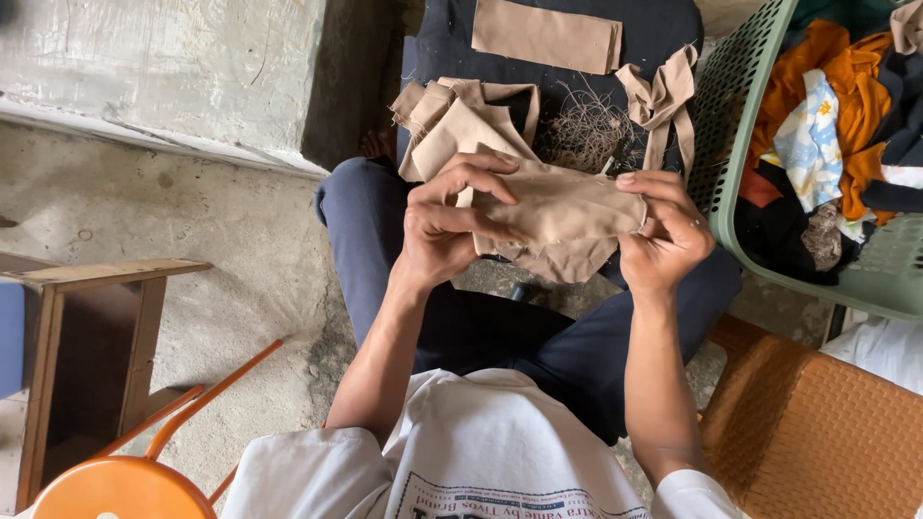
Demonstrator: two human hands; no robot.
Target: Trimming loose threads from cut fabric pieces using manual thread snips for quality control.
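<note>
Above the lap, between the knees: a folded tan fabric piece (562, 213) is held stretched between both hands, long axis running roughly left to right across the view, slightly tilted down toward the right. Left hand (444, 226) grips the left end, fingers curled over the top edge and thumb pressed underneath, pinching the cloth. Right hand (663, 231) pinches the right end between thumb and fingertips; the fabric lies inward from each grip, toward the body's midline, so both hands are equally near. A looser flap hangs below the held fold. Beyond the hands, on a dark cloth (538, 96) over the legs, lie more tan pieces: a flat rectangular strip (544, 36), a crumpled garment part (452, 120), a knotted strip (661, 96) and a tangle of loose threads (585, 135). A green plastic basket (740, 96) of mixed clothes sits just right. Hidden: the fingertips under the fabric, any seam or tool there; cannot tell.
</note>
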